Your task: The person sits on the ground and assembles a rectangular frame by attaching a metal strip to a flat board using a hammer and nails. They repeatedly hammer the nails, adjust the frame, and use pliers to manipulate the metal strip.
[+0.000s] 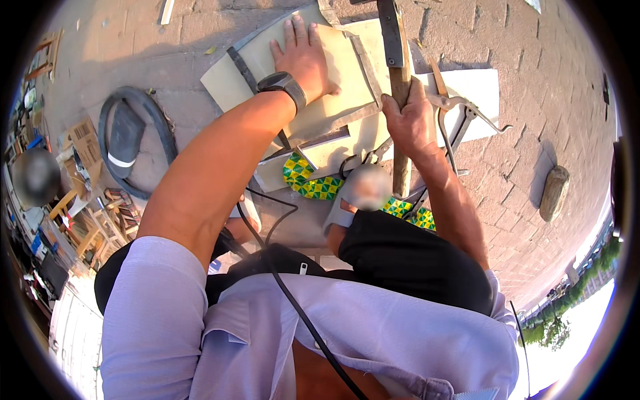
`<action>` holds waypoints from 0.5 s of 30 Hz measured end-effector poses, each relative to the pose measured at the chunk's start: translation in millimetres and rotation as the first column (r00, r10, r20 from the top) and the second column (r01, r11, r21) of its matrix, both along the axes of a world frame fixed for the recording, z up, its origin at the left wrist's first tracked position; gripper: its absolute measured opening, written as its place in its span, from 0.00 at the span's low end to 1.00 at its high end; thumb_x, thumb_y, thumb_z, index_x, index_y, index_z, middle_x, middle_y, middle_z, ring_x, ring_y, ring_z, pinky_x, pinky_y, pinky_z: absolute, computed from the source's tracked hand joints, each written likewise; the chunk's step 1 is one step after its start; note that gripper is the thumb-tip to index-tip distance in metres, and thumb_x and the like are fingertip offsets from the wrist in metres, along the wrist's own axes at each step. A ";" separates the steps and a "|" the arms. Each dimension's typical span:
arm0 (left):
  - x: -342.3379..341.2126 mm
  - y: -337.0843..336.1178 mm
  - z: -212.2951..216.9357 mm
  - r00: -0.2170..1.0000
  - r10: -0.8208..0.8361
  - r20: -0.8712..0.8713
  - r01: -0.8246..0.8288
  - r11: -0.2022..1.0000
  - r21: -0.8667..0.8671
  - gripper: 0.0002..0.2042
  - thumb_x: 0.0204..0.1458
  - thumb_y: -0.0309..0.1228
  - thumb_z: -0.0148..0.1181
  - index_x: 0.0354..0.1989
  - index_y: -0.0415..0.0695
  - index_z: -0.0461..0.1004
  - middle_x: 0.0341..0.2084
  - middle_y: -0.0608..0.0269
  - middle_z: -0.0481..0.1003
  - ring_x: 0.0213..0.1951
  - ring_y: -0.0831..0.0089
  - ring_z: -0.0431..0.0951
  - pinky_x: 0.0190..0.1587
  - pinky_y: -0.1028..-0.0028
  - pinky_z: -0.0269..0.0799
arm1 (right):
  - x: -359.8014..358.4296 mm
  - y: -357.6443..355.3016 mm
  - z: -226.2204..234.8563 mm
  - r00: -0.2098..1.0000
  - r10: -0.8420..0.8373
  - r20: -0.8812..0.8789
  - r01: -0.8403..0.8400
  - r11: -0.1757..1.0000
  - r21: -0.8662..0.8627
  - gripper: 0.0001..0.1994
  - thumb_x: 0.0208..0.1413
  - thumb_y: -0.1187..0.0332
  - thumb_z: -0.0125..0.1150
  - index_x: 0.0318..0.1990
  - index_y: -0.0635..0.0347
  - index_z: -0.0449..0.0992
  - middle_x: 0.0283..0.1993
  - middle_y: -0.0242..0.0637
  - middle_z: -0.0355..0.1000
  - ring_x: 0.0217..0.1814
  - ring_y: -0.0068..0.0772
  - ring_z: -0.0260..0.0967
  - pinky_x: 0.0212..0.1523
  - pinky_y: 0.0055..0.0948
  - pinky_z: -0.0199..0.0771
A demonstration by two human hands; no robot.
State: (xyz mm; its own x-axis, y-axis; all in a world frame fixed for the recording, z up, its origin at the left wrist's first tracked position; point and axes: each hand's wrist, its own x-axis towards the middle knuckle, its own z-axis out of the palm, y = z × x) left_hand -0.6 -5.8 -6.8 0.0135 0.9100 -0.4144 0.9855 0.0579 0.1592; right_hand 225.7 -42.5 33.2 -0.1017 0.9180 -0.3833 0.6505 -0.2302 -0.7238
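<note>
My left hand [305, 60] lies flat with spread fingers on a cream-coloured sheet [267, 50], a dark watch on its wrist. Grey metal strips [365, 67] run along the sheet's edges. In my right hand [413, 120] is a hammer [401, 83], gripped round its wooden handle; its metal end points away from me and is partly cut off by the top edge. Just right of that hand lie a metal plier-like tool [470, 107] and a long wooden-handled tool [438, 77]. Dark-handled shears [373, 157] rest partly beneath the hammer handle.
Another pale sheet [481, 100] extends to the right over the brick paving. Green-and-yellow patterned material [321, 189] lies near my foot. A black rubber loop [105, 130] is at left, a short wooden log [555, 193] at right. A black cable [293, 293] crosses my lap.
</note>
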 end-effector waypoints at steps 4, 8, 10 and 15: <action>-1.9 -0.2 2.4 1.000 0.002 -0.010 -0.002 0.999 -0.041 0.68 0.32 0.54 0.83 0.78 0.34 0.44 0.78 0.35 0.39 0.80 0.44 0.35 0.74 0.35 0.44 | 11.6 1.4 -2.9 0.971 0.199 0.136 -0.193 0.980 -0.057 0.22 0.58 0.65 0.65 0.52 0.71 0.65 0.33 0.66 0.76 0.38 0.70 0.76 0.37 0.56 0.75; -1.0 1.9 3.6 1.000 0.000 -0.030 -0.001 0.999 -0.037 0.69 0.31 0.55 0.83 0.78 0.35 0.44 0.78 0.35 0.39 0.80 0.44 0.35 0.74 0.36 0.44 | 3.1 -3.4 -3.4 0.984 0.141 0.106 -0.145 0.989 0.036 0.21 0.59 0.66 0.63 0.53 0.70 0.63 0.32 0.62 0.76 0.36 0.69 0.77 0.37 0.57 0.76; -0.1 4.0 2.2 1.000 -0.004 -0.023 0.003 1.000 -0.029 0.68 0.32 0.54 0.83 0.78 0.35 0.44 0.78 0.35 0.38 0.80 0.44 0.35 0.74 0.36 0.44 | 8.2 -12.8 -27.9 0.946 0.211 0.247 -0.243 0.964 0.108 0.21 0.59 0.65 0.62 0.53 0.69 0.63 0.32 0.61 0.76 0.36 0.69 0.77 0.37 0.57 0.77; 0.5 3.4 4.7 0.999 0.015 -0.046 -0.018 0.997 -0.069 0.69 0.32 0.54 0.83 0.79 0.36 0.43 0.78 0.35 0.37 0.80 0.44 0.35 0.75 0.38 0.42 | -0.8 16.0 -3.0 0.983 0.154 0.102 -0.161 0.985 0.061 0.27 0.58 0.64 0.64 0.61 0.68 0.65 0.35 0.62 0.77 0.39 0.68 0.77 0.40 0.55 0.76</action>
State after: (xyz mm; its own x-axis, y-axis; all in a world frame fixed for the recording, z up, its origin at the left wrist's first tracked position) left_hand -0.1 -2.4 -2.1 -0.0220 0.8789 -0.4764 0.9905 0.0838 0.1089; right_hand 224.9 -26.4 30.3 -0.2130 0.9179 -0.3347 0.7421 -0.0709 -0.6666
